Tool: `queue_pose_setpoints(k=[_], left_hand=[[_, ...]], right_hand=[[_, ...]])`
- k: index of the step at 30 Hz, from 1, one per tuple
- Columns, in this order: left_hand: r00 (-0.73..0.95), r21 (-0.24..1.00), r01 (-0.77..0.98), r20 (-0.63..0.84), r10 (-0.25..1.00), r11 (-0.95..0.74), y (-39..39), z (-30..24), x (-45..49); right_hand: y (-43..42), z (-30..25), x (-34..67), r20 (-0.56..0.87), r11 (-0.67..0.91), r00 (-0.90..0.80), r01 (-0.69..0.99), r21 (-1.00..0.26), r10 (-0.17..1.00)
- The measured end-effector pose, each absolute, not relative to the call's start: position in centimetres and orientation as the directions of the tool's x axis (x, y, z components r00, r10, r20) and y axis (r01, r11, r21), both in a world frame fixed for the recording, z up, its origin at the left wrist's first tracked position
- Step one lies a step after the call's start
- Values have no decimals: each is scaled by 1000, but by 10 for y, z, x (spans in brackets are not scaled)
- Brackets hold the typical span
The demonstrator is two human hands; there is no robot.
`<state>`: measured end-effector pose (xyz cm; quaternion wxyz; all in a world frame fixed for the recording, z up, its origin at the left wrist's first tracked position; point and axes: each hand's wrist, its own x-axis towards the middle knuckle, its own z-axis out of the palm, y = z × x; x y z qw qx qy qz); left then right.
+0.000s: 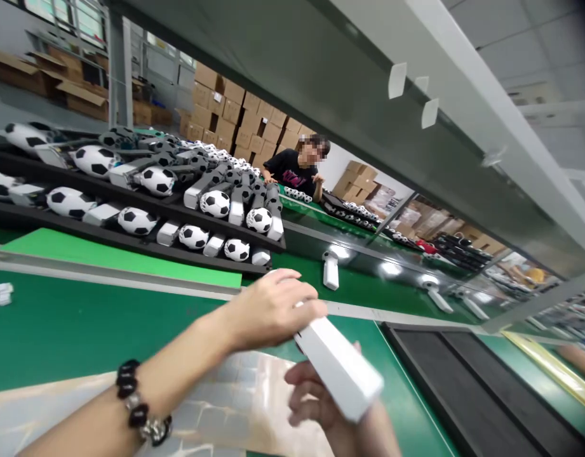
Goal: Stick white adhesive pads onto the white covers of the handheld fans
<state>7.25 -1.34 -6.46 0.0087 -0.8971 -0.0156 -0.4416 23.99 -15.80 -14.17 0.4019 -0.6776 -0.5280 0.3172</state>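
My left hand (273,311), with a beaded bracelet on its wrist, is closed over the top end of a white handle-shaped device (342,371). My right hand (314,397) comes up from below, its fingers curled under the device's handle. Both hands hold the device above a pale mat (235,393) on the green bench (82,330). What is under my left palm is hidden.
Black trays (144,244) full of football-headed white devices stand at the back left. Loose white parts (330,271) lie on the green belt. A black tray (473,387) sits at the right. A co-worker (296,171) sits at the far end, with stacked cardboard boxes behind.
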Motion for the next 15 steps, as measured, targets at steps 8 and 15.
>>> queue_pose_setpoints(k=[8,15], left_hand=[[210,382,54,899,385,-922,16,-40,24],[70,670,-108,742,667,-734,5,-18,17]], right_hand=[[-141,-170,190,124,149,-99,849,-506,987],[-115,-140,194,122,377,-370,770,-515,921]])
